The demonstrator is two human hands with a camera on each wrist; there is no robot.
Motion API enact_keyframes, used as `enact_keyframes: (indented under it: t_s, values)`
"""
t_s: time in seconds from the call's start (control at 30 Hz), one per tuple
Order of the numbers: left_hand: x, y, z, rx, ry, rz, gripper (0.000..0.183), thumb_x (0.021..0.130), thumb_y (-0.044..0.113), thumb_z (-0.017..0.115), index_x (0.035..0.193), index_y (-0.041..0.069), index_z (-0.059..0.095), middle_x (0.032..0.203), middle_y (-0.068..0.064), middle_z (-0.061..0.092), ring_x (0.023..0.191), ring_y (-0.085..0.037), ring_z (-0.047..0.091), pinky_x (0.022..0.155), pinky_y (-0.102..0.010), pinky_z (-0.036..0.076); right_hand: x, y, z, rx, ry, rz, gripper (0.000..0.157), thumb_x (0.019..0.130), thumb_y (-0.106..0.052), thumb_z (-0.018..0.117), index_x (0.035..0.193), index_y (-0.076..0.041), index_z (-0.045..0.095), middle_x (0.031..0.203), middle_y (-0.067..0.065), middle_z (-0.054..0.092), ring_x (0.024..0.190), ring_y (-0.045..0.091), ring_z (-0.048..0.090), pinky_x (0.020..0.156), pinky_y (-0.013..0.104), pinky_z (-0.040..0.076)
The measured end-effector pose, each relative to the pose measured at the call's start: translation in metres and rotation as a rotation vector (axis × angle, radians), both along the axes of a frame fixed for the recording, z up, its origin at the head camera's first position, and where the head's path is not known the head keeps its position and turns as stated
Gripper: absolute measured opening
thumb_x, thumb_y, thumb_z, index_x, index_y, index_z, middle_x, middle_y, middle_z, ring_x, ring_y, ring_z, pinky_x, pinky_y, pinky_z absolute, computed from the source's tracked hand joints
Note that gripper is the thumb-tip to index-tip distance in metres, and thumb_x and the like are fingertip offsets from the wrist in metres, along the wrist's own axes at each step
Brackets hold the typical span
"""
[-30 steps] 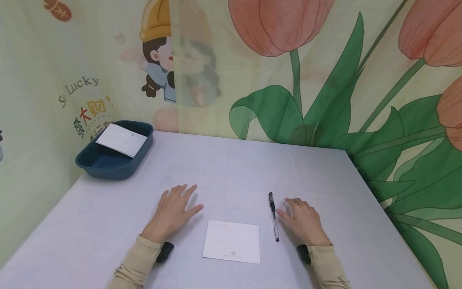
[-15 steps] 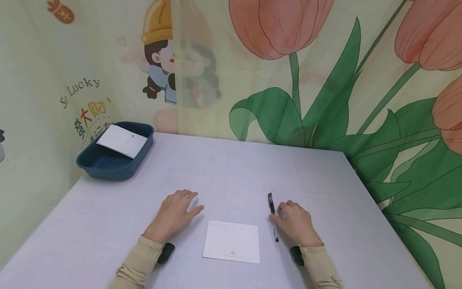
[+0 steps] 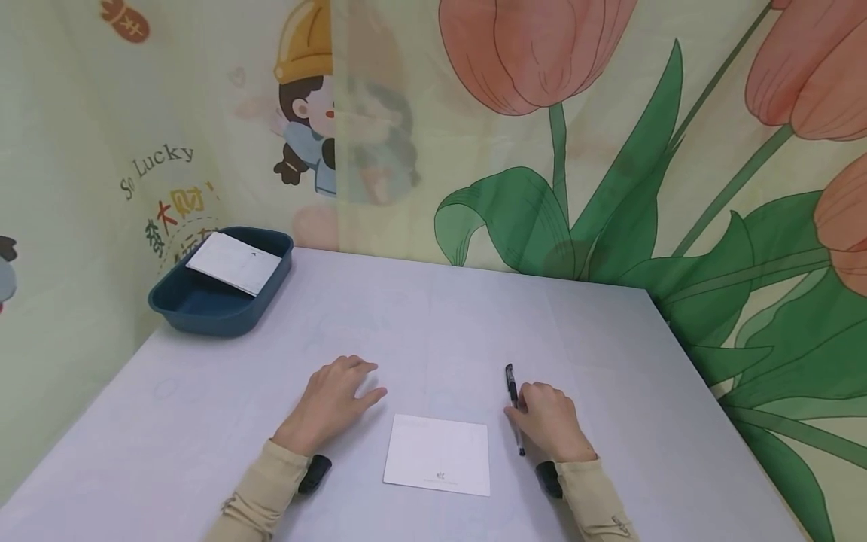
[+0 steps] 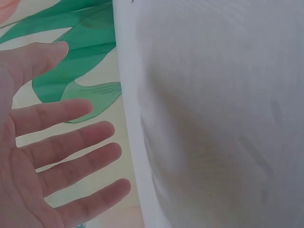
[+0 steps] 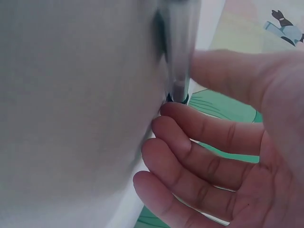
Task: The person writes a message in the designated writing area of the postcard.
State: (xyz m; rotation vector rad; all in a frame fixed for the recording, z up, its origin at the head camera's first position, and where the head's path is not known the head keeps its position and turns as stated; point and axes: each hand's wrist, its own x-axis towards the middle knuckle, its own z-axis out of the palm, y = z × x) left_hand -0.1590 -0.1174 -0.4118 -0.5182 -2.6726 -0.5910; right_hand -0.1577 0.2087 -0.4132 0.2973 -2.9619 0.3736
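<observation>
A gel pen (image 3: 511, 388) with a black cap and clear barrel lies on the table, right of a white card (image 3: 436, 455). My right hand (image 3: 550, 421) pinches the pen around its middle; in the right wrist view the thumb (image 5: 228, 71) lies against the clear barrel (image 5: 179, 57) and the index fingertip (image 5: 175, 110) meets it from the other side. The other fingers are curled beneath. Left of the card, my left hand (image 3: 328, 403) hovers over the table with its fingers spread and relaxed, holding nothing; the left wrist view shows its palm (image 4: 23, 185) bare.
A dark blue tray (image 3: 210, 322) stands at the table's back left corner, with white cards (image 3: 233, 263) leaning inside it. A printed curtain (image 3: 393, 226) hangs behind the white table (image 3: 420, 324) and along its left side.
My right hand has moved left onto the pen, and its thumb and fingers have drawn together around it. The left hand's fingers have bent slightly. Card and pen stay in place.
</observation>
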Motion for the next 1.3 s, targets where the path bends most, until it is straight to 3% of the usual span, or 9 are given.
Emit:
enact_keyframes:
  t_s: [0.23, 0.43, 0.67, 0.83, 1.07, 1.3]
  values:
    - [0.001, 0.001, 0.002, -0.004, -0.013, 0.004, 0.036, 0.078, 0.026, 0.078, 0.104, 0.002, 0.072, 0.098, -0.012, 0.068, 0.091, -0.029, 0.064, 0.073, -0.044, 0.053, 0.0, -0.002, 0.0, 0.019, 0.02, 0.003, 0.016, 0.079, -0.006, 0.071, 0.066, -0.006, 0.061, 0.06, 0.0, 0.056, 0.051, 0.011, 0.046, 0.046, 0.027, 0.04]
    - [0.0, 0.003, 0.001, 0.027, -0.026, -0.001, 0.035, 0.076, 0.023, 0.08, 0.102, 0.0, 0.071, 0.094, -0.012, 0.068, 0.086, -0.027, 0.064, 0.071, -0.042, 0.053, -0.002, -0.001, -0.004, 0.063, 0.098, 0.046, 0.015, 0.074, -0.002, 0.069, 0.063, -0.007, 0.06, 0.059, -0.001, 0.054, 0.051, 0.011, 0.045, 0.046, 0.028, 0.041]
    - [0.0, 0.006, 0.0, 0.115, -0.051, -0.073, 0.024, 0.074, 0.009, 0.08, 0.094, -0.001, 0.071, 0.084, -0.007, 0.068, 0.077, -0.018, 0.063, 0.071, -0.034, 0.051, -0.003, -0.003, -0.005, 0.033, 0.211, 0.151, 0.014, 0.072, -0.002, 0.072, 0.065, -0.007, 0.061, 0.06, -0.004, 0.052, 0.053, 0.007, 0.044, 0.048, 0.023, 0.039]
    - [0.002, 0.011, 0.002, 0.159, -0.053, -0.138, 0.022, 0.074, 0.007, 0.08, 0.094, 0.0, 0.072, 0.086, -0.006, 0.071, 0.079, -0.018, 0.066, 0.071, -0.032, 0.053, -0.001, -0.009, -0.002, -0.022, 0.275, 0.229, 0.015, 0.072, 0.0, 0.073, 0.067, -0.008, 0.062, 0.063, -0.005, 0.052, 0.055, 0.006, 0.044, 0.05, 0.021, 0.039]
    - [0.003, 0.019, 0.0, 0.24, -0.072, -0.232, 0.022, 0.075, 0.005, 0.079, 0.094, 0.0, 0.071, 0.088, -0.008, 0.071, 0.077, -0.018, 0.066, 0.07, -0.027, 0.052, 0.003, -0.017, 0.003, -0.008, 0.331, 0.371, 0.015, 0.074, -0.002, 0.077, 0.077, -0.007, 0.063, 0.074, -0.005, 0.057, 0.066, 0.007, 0.051, 0.058, 0.02, 0.046]
    - [0.005, 0.03, 0.0, 0.268, -0.015, -0.285, 0.026, 0.074, 0.006, 0.08, 0.097, -0.001, 0.069, 0.088, -0.008, 0.068, 0.078, -0.02, 0.062, 0.07, -0.028, 0.052, 0.006, -0.024, 0.004, -0.015, 0.383, 0.5, 0.018, 0.078, -0.003, 0.076, 0.084, -0.009, 0.061, 0.08, -0.005, 0.055, 0.073, 0.006, 0.051, 0.062, 0.019, 0.047]
